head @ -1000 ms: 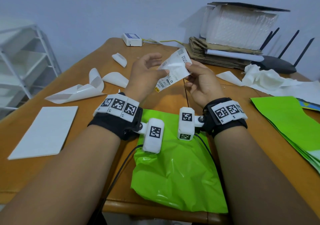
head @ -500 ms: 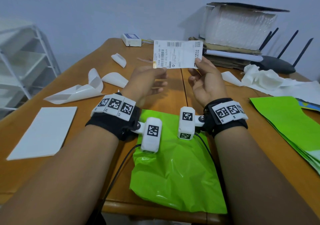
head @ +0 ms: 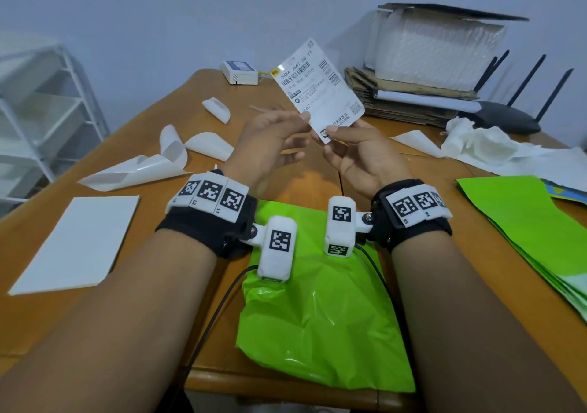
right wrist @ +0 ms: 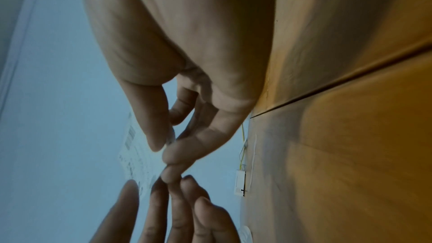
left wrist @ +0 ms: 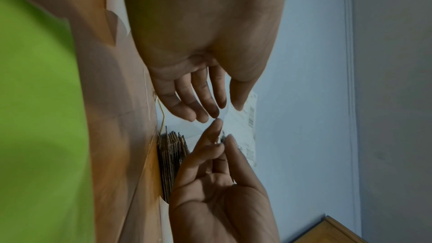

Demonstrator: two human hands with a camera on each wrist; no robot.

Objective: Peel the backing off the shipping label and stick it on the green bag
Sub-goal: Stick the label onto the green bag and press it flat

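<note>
The white shipping label (head: 319, 87) with barcodes is held up above the table, tilted, printed face toward me. My right hand (head: 330, 133) pinches its bottom corner between thumb and forefinger, as the right wrist view shows at the right hand (right wrist: 163, 147). My left hand (head: 303, 120) holds the label's lower left edge lightly, thumb in front and fingers (left wrist: 210, 112) nearly straight behind. The label (left wrist: 245, 127) runs between both hands. The green bag (head: 317, 301) lies flat and wrinkled on the table under my wrists, near the front edge.
Curled white backing sheets (head: 136, 171) and a flat white sheet stack (head: 76, 244) lie at the left. A pile of green bags (head: 524, 222) sits at the right. At the back are a white box (head: 239, 73), cardboard with bubble mailers (head: 428, 57), a router (head: 508, 117) and crumpled paper (head: 476, 142).
The label was bent between the hands, then held flat and level, and now stands turned on end. My right hand has shifted to its bottom corner.
</note>
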